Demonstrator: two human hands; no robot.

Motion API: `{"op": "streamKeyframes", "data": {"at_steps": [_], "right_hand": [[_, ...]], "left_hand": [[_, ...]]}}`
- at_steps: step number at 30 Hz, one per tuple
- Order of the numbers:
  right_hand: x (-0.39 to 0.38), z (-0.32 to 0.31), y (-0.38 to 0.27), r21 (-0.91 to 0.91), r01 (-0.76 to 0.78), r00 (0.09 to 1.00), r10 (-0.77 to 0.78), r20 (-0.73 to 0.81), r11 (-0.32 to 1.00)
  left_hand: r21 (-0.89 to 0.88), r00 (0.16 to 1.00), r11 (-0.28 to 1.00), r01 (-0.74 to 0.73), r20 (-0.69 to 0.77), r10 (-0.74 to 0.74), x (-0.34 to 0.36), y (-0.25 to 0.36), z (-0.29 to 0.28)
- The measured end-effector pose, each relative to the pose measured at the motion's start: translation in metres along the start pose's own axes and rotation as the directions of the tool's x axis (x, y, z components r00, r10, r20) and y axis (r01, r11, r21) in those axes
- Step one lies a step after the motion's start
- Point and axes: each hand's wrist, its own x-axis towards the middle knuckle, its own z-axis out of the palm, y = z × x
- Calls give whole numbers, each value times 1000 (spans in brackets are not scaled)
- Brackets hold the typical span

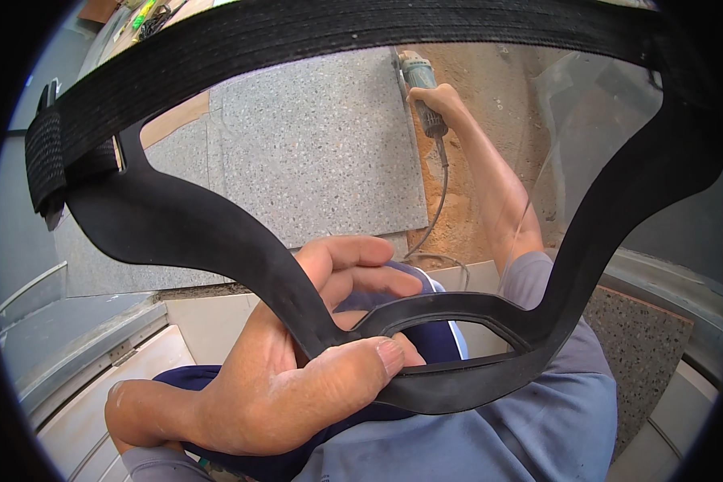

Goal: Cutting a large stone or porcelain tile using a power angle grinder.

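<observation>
Close in front of me is a pair of clear safety goggles [193, 218] with a black frame and a wide black elastic strap [313, 38]. My left hand [285, 386] is closed on the lower frame near the nose opening, thumb in front and fingers partly behind. Through the lens, my right hand [442, 100] shows at the end of an outstretched arm. It grips an angle grinder [419, 72] with a teal body and dark handle. The grinder rests at the right edge of a grey speckled terrazzo slab [321, 153]; its disc is hard to make out.
A power cord [445, 189] runs back from the grinder over sandy brown ground [470, 181]. A darker speckled slab [639, 345] lies at the lower right. Pale panels [209, 329] border the near side, and a bright green item [143, 14] sits at the far left.
</observation>
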Motion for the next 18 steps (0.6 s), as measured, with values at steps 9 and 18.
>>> {"op": "streamKeyframes", "data": {"at_steps": [9, 18], "right_hand": [[20, 4, -11, -22, 10, 1000, -11, -11, 1000], [33, 3, -18, -6, 52, 999, -52, 1, 999]], "left_hand": [[-18, 1000, 1000, 8, -15, -8, 3, 4, -4], [-37, 999, 999, 35, -35, -36, 10, 12, -10]]}}
